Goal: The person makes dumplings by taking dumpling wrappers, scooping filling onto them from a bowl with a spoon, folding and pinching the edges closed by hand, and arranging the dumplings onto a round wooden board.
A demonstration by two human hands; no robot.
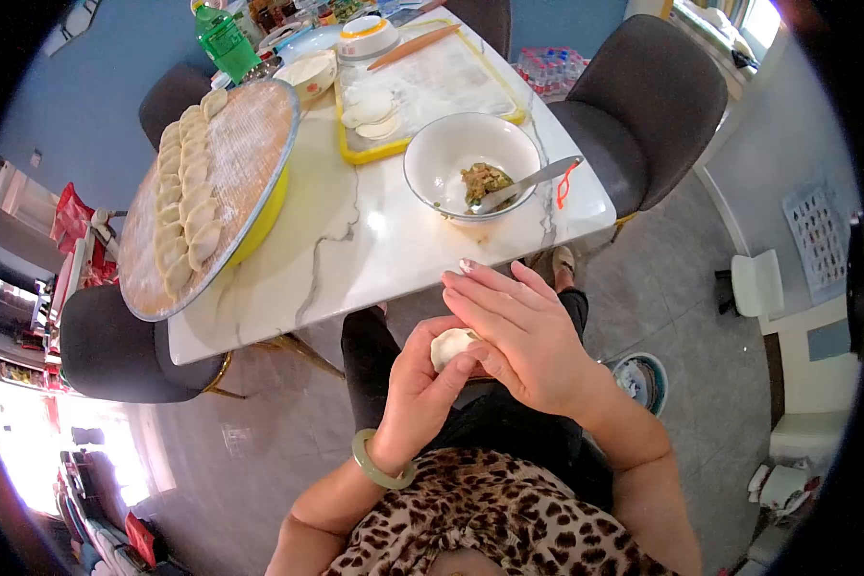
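A small pale dumpling (pixel 450 349) is held above my lap, in front of the table edge. My left hand (pixel 419 370) curls around it, with the thumb along its near side. My right hand (pixel 518 336) covers its right edge; the thumb presses against the dough while the other fingers stretch out flat together. Part of the dumpling is hidden by both hands. Beyond them, on the table, a white bowl (pixel 427 178) contains meat-and-greens filling (pixel 483 182), and a flat-bladed spreader (pixel 538 180) leans in it.
On the marble table (pixel 326 278), a floured round board (pixel 245 144) bears rows of finished dumplings (pixel 187 192) at left. A yellow-rimmed tray (pixel 432 82) holds dough wrappers (pixel 372 108), a rolling pin (pixel 413 46) and flour. Behind stands a green bottle (pixel 226 43). Chairs surround the table.
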